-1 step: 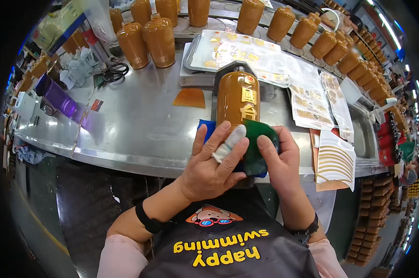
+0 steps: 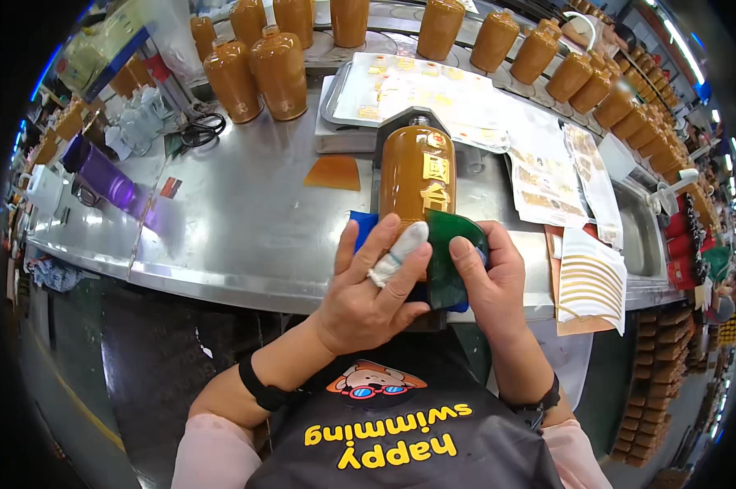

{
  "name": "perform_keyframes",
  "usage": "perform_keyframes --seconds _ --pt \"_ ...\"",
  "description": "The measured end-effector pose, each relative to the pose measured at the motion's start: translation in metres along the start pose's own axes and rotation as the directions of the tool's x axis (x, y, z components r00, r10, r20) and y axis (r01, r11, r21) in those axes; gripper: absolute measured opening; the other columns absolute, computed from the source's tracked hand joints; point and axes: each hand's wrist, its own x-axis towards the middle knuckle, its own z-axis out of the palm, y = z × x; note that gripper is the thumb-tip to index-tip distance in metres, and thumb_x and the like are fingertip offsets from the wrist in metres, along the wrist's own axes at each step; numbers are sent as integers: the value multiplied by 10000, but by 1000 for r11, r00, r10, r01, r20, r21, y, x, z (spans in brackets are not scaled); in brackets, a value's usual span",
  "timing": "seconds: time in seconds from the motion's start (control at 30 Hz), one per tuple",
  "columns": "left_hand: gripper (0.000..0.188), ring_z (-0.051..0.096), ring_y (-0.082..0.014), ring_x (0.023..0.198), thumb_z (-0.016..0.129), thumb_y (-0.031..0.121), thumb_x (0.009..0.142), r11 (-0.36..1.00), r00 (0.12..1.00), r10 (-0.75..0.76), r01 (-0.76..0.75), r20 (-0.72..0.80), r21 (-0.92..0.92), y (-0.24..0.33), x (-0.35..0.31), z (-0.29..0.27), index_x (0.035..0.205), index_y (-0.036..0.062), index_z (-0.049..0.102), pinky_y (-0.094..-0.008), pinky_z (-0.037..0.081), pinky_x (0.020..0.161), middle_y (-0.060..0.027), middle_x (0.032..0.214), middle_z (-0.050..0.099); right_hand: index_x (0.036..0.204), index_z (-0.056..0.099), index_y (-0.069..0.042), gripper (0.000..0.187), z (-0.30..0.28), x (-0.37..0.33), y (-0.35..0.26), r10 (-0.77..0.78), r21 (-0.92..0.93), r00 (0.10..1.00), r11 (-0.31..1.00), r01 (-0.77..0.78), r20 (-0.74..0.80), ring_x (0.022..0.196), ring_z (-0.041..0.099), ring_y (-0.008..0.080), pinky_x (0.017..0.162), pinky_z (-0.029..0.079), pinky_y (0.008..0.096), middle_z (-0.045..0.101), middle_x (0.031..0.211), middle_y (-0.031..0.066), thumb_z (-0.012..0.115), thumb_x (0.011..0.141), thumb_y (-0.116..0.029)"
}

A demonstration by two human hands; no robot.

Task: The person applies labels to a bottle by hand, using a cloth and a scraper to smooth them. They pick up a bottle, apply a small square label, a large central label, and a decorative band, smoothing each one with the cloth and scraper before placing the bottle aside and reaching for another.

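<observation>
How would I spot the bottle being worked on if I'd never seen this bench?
Start at the steel bench and find the left hand and right hand at its near edge. Past them, the brown bottle shows, its neck pointing away from the hands. Unlike the upright bottles farther back, this one lies down, gold characters facing up.
</observation>
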Motion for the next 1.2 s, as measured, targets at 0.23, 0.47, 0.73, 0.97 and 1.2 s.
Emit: perform_keyframes --seconds 0.23,0.47,0.73,0.97,1.2 --pt "513 381 -384 1358 485 334 987 972 992 -127 121 -16 -200 -7 -8 -3 1393 22 456 -531 115 1155 -185 1362 528 1001 577 -15 172 -14 -8 21 152 220 988 963 -155 28 718 483 39 636 419 196 573 812 -27 622 953 -174" --pt "626 287 -391 1397 476 341 995 727 937 -341 314 76 -611 -17 13 -4 1442 -59 298 -456 148 1162 -209 1487 359 1063 566 -31 157 -31 -11 17 176 358 984 917 -176 33 780 557 34 704 465 194 625 907 -5 590 958 -146" --pt "838 275 -359 1410 537 451 955 670 909 -373 404 188 -622 -15 25 0 1465 -107 176 -395 206 1148 -279 1505 271 1054 592 -8 183 -38 -7 22 197 428 977 879 -210 77 793 541 36 710 456 195 621 889 -7 623 946 -152" --pt "823 292 -349 1402 581 377 948 703 898 -387 434 209 -563 -17 28 0 1468 -105 163 -393 226 1141 -277 1498 281 1038 599 -3 190 -34 -6 19 159 320 973 925 -206 169 770 537 34 692 454 195 623 865 -7 640 935 -158" --pt "804 316 -342 1387 582 385 948 694 890 -414 443 190 -568 -18 26 2 1464 -94 193 -390 243 1133 -271 1484 305 1034 602 3 196 -31 -6 22 142 314 978 931 -184 150 762 536 34 691 456 195 623 858 -8 641 935 -161"
